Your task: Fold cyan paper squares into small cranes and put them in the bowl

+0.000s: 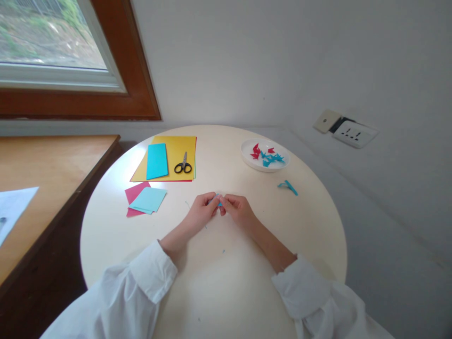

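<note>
Over the middle of the round table, my left hand (205,209) and my right hand (237,210) meet at the fingertips. Both are closed in a pinch on one small piece of blue paper (220,204). The fingers cover most of it, so its folded shape cannot be made out. To the right, a white dish (247,162) holds several small folded paper birds, red and blue. A curled blue paper strip (291,187) lies in front of the dish. Left of my hands rest square sheets of light blue paper (150,199) and pink paper (136,191).
Black-handled scissors (182,166) and a blue paper stack (157,161) lie on large yellow sheets (173,141) at the back left. Tiny scraps dot the white table (226,292). A wall with a socket (354,133) borders the right; a wooden desk (52,165) stands left.
</note>
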The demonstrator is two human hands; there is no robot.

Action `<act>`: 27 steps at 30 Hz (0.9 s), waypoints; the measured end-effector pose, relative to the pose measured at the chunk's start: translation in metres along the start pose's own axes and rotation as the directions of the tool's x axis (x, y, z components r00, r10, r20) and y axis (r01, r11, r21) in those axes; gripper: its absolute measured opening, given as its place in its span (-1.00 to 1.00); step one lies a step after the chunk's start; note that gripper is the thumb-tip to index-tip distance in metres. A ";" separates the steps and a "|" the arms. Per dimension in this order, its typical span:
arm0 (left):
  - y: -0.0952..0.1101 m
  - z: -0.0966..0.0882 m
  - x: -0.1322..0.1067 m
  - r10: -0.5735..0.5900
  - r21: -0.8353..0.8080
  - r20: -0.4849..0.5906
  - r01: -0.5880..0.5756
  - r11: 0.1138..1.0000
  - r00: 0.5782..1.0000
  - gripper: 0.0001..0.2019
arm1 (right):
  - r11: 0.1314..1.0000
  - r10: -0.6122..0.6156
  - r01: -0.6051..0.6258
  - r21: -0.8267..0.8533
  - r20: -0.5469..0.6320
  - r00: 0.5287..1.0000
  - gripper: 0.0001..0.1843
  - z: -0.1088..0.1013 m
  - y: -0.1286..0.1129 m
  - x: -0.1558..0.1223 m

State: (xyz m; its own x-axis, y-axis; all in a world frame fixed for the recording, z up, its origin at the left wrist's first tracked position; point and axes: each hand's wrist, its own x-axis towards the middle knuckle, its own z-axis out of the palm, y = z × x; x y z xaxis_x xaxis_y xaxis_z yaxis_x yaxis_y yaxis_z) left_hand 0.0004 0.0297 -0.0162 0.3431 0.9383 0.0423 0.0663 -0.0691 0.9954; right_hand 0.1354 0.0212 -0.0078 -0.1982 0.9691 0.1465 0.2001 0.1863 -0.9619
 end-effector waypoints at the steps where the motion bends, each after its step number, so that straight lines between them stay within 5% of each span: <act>1: 0.000 0.000 0.000 -0.022 -0.037 0.008 0.022 0.999 1.000 -0.60 | 1.000 -0.002 0.002 0.008 -0.004 1.000 -0.50 0.000 0.001 0.000; 10: -0.001 -0.002 0.002 -0.081 -0.192 0.028 0.085 0.978 0.996 -0.54 | 0.972 0.047 -0.036 0.231 -0.043 0.998 -0.53 0.000 0.011 0.002; 27: 0.000 -0.003 0.000 -0.073 -0.256 0.100 0.096 0.962 0.992 -0.57 | 0.954 0.061 -0.045 0.295 -0.047 0.997 -0.58 0.001 0.015 0.002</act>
State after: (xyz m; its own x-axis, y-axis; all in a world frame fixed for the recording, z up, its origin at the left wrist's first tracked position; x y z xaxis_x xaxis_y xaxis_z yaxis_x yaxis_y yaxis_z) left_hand -0.0022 0.0305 -0.0164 0.4292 0.9024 -0.0391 -0.1433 0.1108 0.9835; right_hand 0.1374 0.0256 -0.0225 -0.1402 0.9853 0.0981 -0.0832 0.0870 -0.9927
